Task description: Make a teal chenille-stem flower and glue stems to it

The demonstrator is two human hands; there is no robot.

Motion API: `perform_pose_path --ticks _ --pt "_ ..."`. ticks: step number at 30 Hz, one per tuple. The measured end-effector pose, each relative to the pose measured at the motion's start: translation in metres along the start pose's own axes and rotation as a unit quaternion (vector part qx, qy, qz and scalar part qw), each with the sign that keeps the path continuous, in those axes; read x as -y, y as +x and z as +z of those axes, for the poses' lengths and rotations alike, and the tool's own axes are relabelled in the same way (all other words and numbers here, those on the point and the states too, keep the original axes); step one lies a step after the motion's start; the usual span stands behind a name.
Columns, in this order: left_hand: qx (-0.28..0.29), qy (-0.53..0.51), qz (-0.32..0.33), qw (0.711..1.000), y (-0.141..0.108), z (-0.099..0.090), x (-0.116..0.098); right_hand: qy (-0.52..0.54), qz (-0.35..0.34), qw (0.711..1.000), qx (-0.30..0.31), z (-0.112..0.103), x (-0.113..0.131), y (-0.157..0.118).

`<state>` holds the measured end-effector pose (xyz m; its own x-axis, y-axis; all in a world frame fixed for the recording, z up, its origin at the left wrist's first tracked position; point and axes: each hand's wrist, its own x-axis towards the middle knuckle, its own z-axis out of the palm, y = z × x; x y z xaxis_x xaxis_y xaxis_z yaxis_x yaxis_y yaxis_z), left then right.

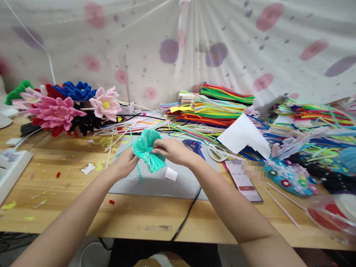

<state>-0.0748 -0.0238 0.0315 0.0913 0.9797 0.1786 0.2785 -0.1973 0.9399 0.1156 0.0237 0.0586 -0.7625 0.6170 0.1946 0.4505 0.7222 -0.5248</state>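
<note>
A teal pipe-cleaner flower (pixel 150 152), cupped and ruffled, is held up over a grey mat (pixel 161 192). Its left side is gripped by my left hand (pixel 125 162), whose fingertips are partly hidden behind the petals. Loose teal stems stick out near that hand, upward and downward. From the right, my right hand (pixel 170 150) pinches the flower near its centre with thumb and fingers closed. A small white paper piece (pixel 171 173) lies on the mat below. Behind my right hand is a blue glue gun (pixel 194 147), partly hidden.
Bundled pipe cleaners (pixel 217 105) are stacked at the back, with scissors (pixel 217 154) and a phone (pixel 245 182) to the right. Finished fuzzy flowers (pixel 59 109) stand at back left. A white power strip (pixel 6 181) sits at left; a black cable (pixel 186 216) crosses the front edge.
</note>
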Motion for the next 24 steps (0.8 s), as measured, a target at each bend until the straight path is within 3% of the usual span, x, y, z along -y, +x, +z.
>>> perform_pose_path --ticks 7,13,17,21,24 --pt "0.019 0.084 0.052 0.995 -0.007 0.007 -0.002 -0.068 -0.032 0.997 0.002 0.004 0.012 0.003" --pt "-0.025 0.169 0.051 0.984 -0.014 0.009 0.006 -0.080 -0.033 0.996 0.017 0.002 0.024 0.007" --pt "-0.024 0.226 0.064 0.972 -0.011 0.006 0.013 -0.075 -0.035 0.997 0.009 0.005 0.024 0.009" --pt "0.039 0.214 0.125 0.968 -0.005 -0.003 0.022 -0.041 -0.043 0.998 -0.003 0.007 0.013 0.011" --pt "0.030 0.133 0.130 0.982 0.001 -0.010 0.031 0.024 -0.042 0.996 -0.075 0.007 0.000 0.010"
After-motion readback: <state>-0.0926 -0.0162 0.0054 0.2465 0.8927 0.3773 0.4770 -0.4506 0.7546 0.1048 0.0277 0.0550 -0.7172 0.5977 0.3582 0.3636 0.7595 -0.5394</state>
